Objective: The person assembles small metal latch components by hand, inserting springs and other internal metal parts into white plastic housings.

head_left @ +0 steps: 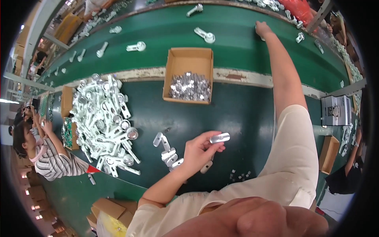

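My left hand [200, 152] is closed, pinching a shiny silver oblong piece [220, 138] between thumb and fingers above the dark work surface. Just left of it lie several similar silver oblong pieces [170, 156] in a loose cluster, and another silver piece [206, 167] shows below the hand. My right arm stretches far across the green belt, where my right hand [263, 29] is closed near the belt's surface. A pale bit shows under its fingers, too small to name. To the left rises a heap of white long-handled parts with round heads [103, 114].
A cardboard box [188, 59] of small shiny metal pieces stands by the belt's near edge. Several white handled parts [205, 35] lie spread on the green belt [166, 23]. Small dark bits [239, 175] lie near me. A grey metal box [336, 110] stands right; a co-worker [55, 154] sits left.
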Available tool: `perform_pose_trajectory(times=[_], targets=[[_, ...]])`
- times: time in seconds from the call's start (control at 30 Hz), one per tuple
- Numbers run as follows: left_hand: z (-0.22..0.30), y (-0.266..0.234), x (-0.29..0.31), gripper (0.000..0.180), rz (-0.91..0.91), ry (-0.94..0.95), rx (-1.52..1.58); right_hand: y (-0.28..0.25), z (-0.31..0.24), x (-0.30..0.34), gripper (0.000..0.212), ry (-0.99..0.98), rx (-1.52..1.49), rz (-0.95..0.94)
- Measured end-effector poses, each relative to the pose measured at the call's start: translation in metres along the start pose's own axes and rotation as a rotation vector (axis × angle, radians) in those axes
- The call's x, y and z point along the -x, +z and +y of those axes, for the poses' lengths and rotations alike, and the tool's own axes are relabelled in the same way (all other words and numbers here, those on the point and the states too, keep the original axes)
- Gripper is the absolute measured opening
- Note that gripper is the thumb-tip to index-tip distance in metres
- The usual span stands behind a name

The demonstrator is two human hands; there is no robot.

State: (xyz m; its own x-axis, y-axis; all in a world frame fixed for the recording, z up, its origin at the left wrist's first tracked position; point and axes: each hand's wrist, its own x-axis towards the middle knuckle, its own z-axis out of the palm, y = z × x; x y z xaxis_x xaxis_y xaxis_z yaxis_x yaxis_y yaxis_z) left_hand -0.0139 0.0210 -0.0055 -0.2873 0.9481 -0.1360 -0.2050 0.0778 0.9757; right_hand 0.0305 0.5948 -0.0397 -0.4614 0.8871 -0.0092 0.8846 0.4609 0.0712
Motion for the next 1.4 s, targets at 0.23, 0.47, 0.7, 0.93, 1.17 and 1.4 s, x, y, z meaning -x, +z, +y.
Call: perform_pose_trajectory(times=[0.23,0.47,0.7,0.93,1.17,1.4], targets=[[0.013,-0.004,0.006,0.029,0.051,0.021,0.041,-0.084,-0.031,0.182,0.014,-0.223,-1.538,-0.333],[0.025,0.000,0.002,0.030,0.020,0.019,0.143,-0.128,-0.081,0.406,0.038,-0.068,-1.593,-0.371],[0.026,0.006,0.011,0.029,-0.030,-0.003,0.086,-0.101,-0.091,0.478,0.041,-0.026,-1.690,-0.276],[0.021,0.007,0.015,0.036,-0.095,-0.032,-0.019,-0.089,-0.112,0.497,0.033,0.049,-1.665,-0.048],[0.016,0.006,0.016,0.036,-0.147,0.061,-0.060,-0.082,-0.115,0.500,0.034,0.048,-1.584,-0.090],[0.015,0.009,0.016,0.036,-0.153,0.047,0.054,-0.076,-0.120,0.500,0.032,-0.051,-1.497,0.056]])
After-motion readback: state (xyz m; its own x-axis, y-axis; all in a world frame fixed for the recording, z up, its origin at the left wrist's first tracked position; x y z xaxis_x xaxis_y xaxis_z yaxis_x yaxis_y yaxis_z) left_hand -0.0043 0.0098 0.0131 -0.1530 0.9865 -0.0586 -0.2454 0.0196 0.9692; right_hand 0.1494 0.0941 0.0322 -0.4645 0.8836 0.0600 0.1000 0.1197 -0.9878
